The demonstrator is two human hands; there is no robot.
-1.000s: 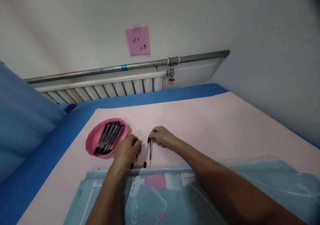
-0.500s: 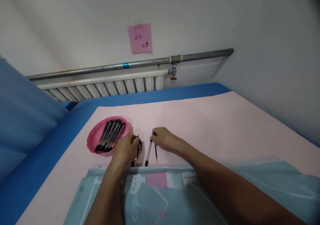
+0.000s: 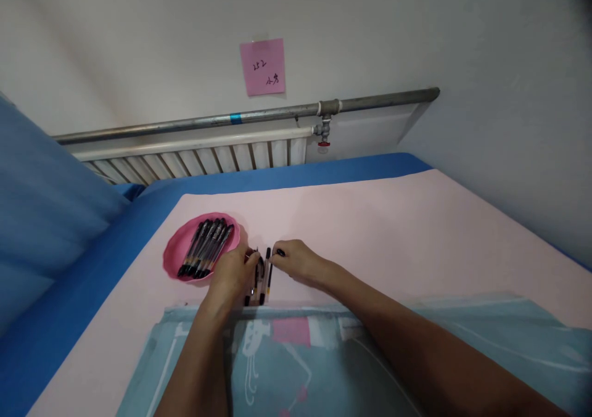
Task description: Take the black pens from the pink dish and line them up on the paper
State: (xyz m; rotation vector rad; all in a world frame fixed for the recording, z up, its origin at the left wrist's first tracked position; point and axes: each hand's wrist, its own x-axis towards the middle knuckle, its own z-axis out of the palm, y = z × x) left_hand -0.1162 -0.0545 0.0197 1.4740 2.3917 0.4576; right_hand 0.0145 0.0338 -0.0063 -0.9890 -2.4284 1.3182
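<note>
My left hand [image 3: 234, 275] is closed beside the pink bowl, its fingers on several black pen parts [image 3: 253, 287] that point down toward the cloth's edge. A clear pen barrel [image 3: 264, 281] with black ends lies just right of these fingers. Close by it is a thin dark refill [image 3: 270, 276] with a yellowish lower part, its top near my right fingertips. My right hand [image 3: 298, 260] is pinched shut, with a black pen cap [image 3: 280, 253] showing between thumb and finger. Whether it also grips the refill is hard to see.
The scalloped pink bowl [image 3: 172, 263] holds a pile of black-capped clear pens [image 3: 203, 250]. A light-blue printed cloth [image 3: 324, 343] covers the near side of the pink tabletop [image 3: 370, 232]. Behind are a radiator [image 3: 194, 161] and a pipe [image 3: 277, 115]; a blue curtain [image 3: 46, 219] hangs left.
My right hand has moved slightly left, bringing the refill closer to my left hand. The clear barrel now lies next to my left fingers, apart from the right hand. My left hand has barely moved.
</note>
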